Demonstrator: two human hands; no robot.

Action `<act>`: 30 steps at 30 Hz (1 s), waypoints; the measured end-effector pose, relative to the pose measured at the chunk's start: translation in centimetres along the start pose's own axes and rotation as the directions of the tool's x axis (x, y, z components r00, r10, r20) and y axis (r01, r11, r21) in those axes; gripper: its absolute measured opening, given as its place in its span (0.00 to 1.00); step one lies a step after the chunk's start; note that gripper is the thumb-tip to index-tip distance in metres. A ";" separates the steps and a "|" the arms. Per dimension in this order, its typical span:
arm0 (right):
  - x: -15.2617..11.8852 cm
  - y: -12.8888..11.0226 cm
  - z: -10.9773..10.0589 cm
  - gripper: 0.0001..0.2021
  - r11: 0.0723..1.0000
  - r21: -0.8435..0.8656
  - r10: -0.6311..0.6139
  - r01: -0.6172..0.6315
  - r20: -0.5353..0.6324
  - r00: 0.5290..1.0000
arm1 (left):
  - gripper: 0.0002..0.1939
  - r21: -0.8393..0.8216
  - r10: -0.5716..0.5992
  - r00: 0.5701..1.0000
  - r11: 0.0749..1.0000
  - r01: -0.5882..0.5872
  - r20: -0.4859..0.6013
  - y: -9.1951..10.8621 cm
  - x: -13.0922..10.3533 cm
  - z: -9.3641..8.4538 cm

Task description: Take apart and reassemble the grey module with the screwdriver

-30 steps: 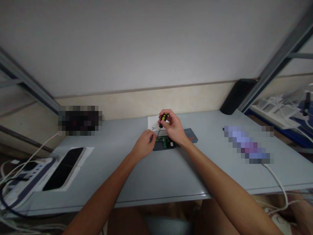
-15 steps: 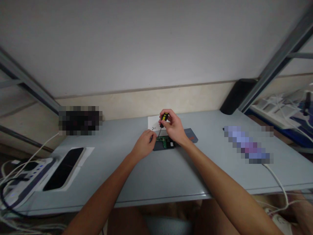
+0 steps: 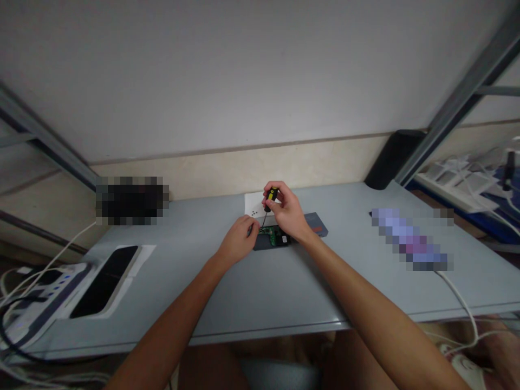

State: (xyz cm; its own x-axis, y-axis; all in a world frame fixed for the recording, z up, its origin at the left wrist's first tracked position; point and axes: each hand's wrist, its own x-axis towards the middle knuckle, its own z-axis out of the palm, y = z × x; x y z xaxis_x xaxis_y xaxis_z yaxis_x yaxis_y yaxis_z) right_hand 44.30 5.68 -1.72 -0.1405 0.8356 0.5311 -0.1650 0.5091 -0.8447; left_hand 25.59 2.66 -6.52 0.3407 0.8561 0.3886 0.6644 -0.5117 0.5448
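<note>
My right hand [image 3: 287, 211] is closed round the black and yellow handle of a screwdriver [image 3: 271, 198]. Its thin shaft slants down to the left end of a green circuit board [image 3: 274, 235], which lies in a dark flat casing [image 3: 263, 245]. At the casing's left end, my left hand [image 3: 239, 238] has its fingers bent together beside the board; what they grip is hidden. Behind the board is a white paper [image 3: 252, 201] with several tiny dark screws [image 3: 254, 213] on it. A grey flat piece [image 3: 317, 223] lies to the right, partly behind my right wrist.
On the left of the desk [image 3: 260, 309] are a dark phone [image 3: 106, 281] on white paper and a power strip [image 3: 44, 311] with cables. A black cylinder [image 3: 392, 160] stands at the back right. Blurred-out items lie at the back left and on the right.
</note>
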 end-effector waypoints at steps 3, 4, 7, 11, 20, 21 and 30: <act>0.0 -0.1 0.1 0.12 1.000 -0.001 -0.003 0.003 0.000 1.000 | 0.13 0.003 -0.002 1.000 1.000 0.002 -0.002 0.0 0.0 0.0; 0.0 -0.2 0.1 0.12 1.000 0.000 -0.003 0.003 -0.003 1.000 | 0.13 0.004 -0.002 1.000 1.000 0.002 -0.003 0.0 0.0 0.0; 0.0 -0.2 0.1 0.13 1.000 0.004 0.005 -0.005 0.002 1.000 | 0.13 0.005 -0.001 1.000 1.000 0.001 -0.003 -0.2 -0.1 0.1; 0.0 -0.1 0.0 0.14 1.000 0.003 0.010 -0.010 0.008 1.000 | 0.13 0.005 0.005 1.000 1.000 -0.005 0.001 -0.5 -0.1 0.3; 0.0 0.2 0.1 0.15 1.000 -0.007 0.000 0.000 -0.013 1.000 | 0.12 0.011 -0.003 1.000 1.000 0.003 -0.002 -0.3 0.0 0.2; 0.0 0.2 0.1 0.14 1.000 -0.011 -0.005 0.005 -0.017 1.000 | 0.12 0.008 -0.003 1.000 1.000 0.003 -0.002 -0.3 0.0 0.2; -0.1 0.1 0.2 0.14 1.000 0.022 -0.001 0.002 -0.014 1.000 | 0.13 -0.009 -0.004 1.000 1.000 0.004 -0.012 -0.2 0.0 0.2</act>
State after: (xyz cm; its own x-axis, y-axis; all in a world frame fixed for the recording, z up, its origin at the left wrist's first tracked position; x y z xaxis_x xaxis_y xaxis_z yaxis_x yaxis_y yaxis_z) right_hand 44.10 5.66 -1.83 -0.1270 0.8376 0.5313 -0.1863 0.5059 -0.8422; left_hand 25.58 2.73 -6.77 0.3301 0.8573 0.3950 0.6600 -0.5088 0.5527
